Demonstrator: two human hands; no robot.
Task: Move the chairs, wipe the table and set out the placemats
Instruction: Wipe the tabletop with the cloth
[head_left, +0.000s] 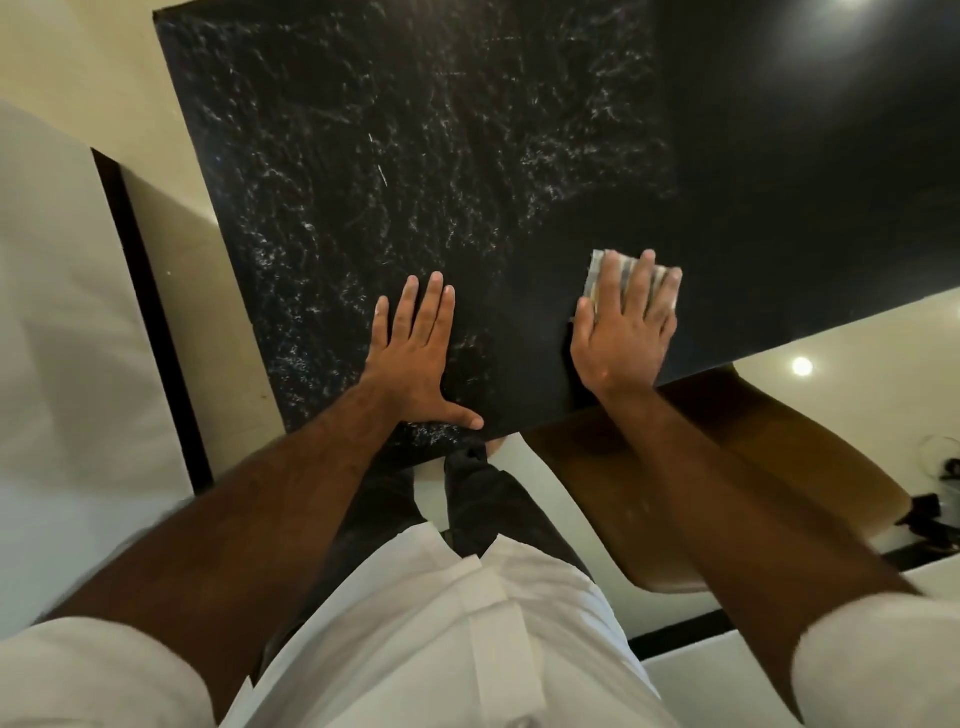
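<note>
Fingers (644, 280) of right hand (621, 332) flat atop cloth (597, 270), on table (415, 156).

Left hand (415, 353) flat, fingers spread (right hand (623, 332) flat too)

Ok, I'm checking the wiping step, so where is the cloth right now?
In the head view the cloth lies flat on the black table, pressed under the right hand near the table's right edge, with the left hand flat beside it.

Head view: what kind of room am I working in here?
Probably a dining area in a home or restaurant: a polished black marble table, a brown chair at its edge, and glossy pale floor tiles. The right hand presses a cloth flat.
</note>
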